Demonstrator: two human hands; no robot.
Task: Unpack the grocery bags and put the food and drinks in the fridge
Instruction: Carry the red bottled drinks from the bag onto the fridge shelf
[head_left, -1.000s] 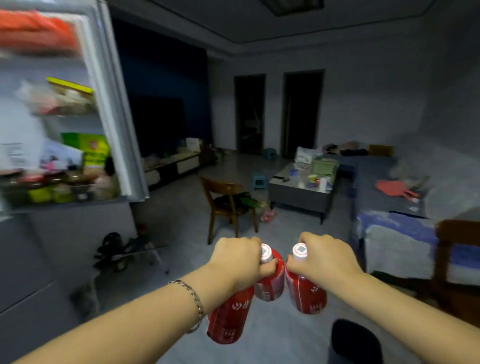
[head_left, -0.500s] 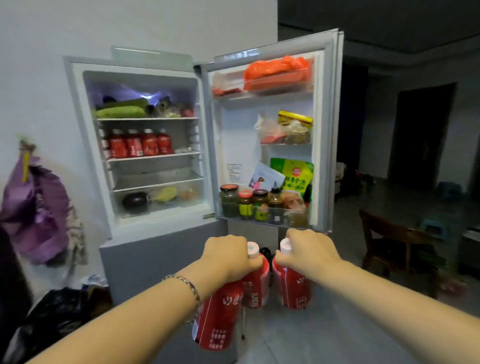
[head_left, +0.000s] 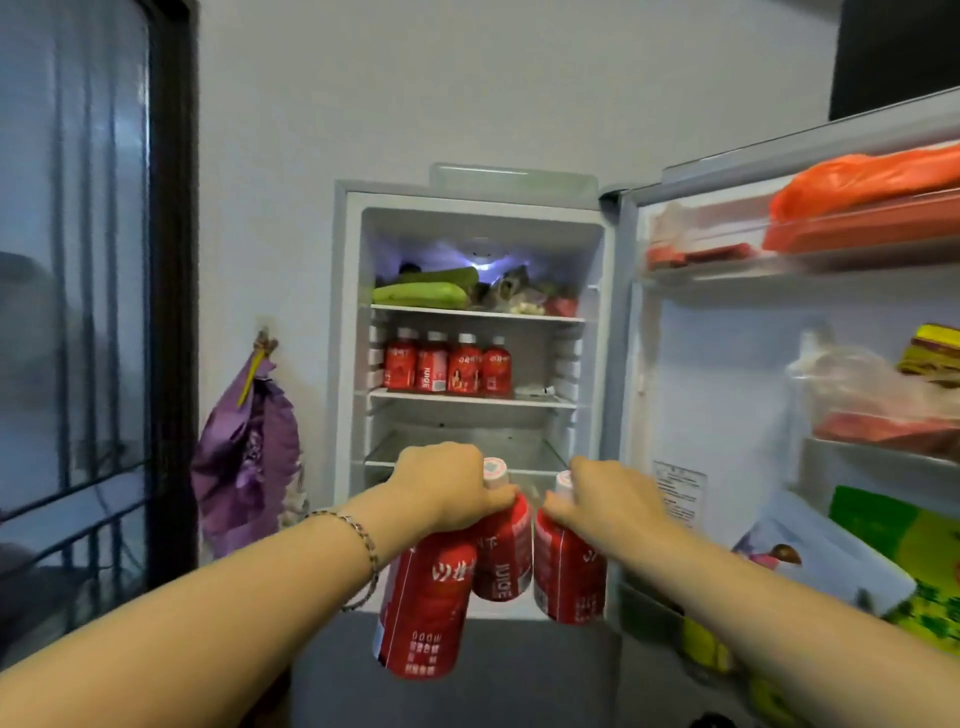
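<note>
Beneath both hands, bottles hang from curled fingers.

Fridge as landmark, its door standing open to its right with bagged food in the top rack. Inside, a gourd lies on the top shelf, and four bottles stand in a row on the shelf below. In front of the fridge, the left hand holds two bottles and the right hand holds a third bottle just beside them. A hanging bag lies left of the fridge.
</note>
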